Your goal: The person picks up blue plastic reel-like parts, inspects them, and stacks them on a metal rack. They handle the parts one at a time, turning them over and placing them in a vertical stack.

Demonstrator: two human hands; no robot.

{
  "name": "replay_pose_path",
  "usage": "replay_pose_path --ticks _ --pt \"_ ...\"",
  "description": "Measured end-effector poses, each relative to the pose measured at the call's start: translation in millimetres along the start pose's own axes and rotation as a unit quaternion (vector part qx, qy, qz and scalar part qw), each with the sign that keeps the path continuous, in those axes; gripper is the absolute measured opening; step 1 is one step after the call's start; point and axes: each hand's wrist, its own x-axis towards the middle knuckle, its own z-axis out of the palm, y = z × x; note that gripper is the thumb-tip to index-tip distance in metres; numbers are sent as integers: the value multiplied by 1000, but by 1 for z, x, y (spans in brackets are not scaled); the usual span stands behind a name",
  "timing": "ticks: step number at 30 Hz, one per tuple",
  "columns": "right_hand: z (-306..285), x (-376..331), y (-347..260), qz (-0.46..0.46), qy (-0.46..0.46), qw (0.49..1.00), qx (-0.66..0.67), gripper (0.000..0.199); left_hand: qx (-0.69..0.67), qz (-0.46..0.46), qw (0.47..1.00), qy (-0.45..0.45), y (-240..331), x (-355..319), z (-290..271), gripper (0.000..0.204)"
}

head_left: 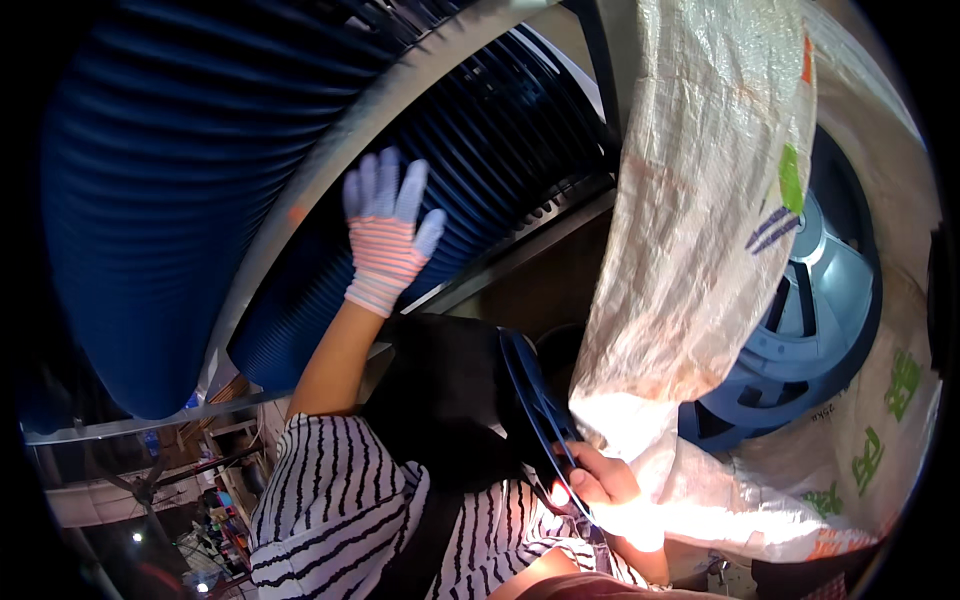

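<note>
My left hand [385, 230] wears a white knit glove with bluish fingertips and an orange-striped palm. It is raised, its fingers stretched out, in front of a row of dark blue ribbed discs [470, 160]; whether it touches them I cannot tell. Bare and brightly lit, my right hand [605, 485] has its fingers closed on the edge of a thin blue plastic disc [540, 400], seen almost edge-on. Just beside that hand hangs a white woven sack [690, 220]. A blue round reel with cut-out slots [815, 345] lies within the sack's folds.
Another large stack of dark blue ribbed discs [190, 180] fills the upper left. A curved-looking grey metal bar [290, 200] runs between the stacks. At lower left, a fan [145, 490] and cluttered shelves [225, 510] stand in the background.
</note>
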Motion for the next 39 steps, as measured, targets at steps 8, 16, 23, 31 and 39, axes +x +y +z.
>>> replay_pose_path --ticks 8,16,23,31,39 --pt "92 -26 18 -51 224 970 -86 33 131 -350 925 68 -138 -207 5 70" --pt "177 -59 7 -287 267 902 -181 68 -28 -800 589 110 -243 -363 35 79" --pt "212 -3 25 -477 211 824 -222 74 -196 -736 648 -1 -288 -353 102 93" --pt "246 27 15 -416 -111 902 -35 47 -205 -706 658 165 -267 -389 98 93" --pt "350 160 48 -354 -76 920 152 33 -91 -544 762 341 -220 -391 103 61"
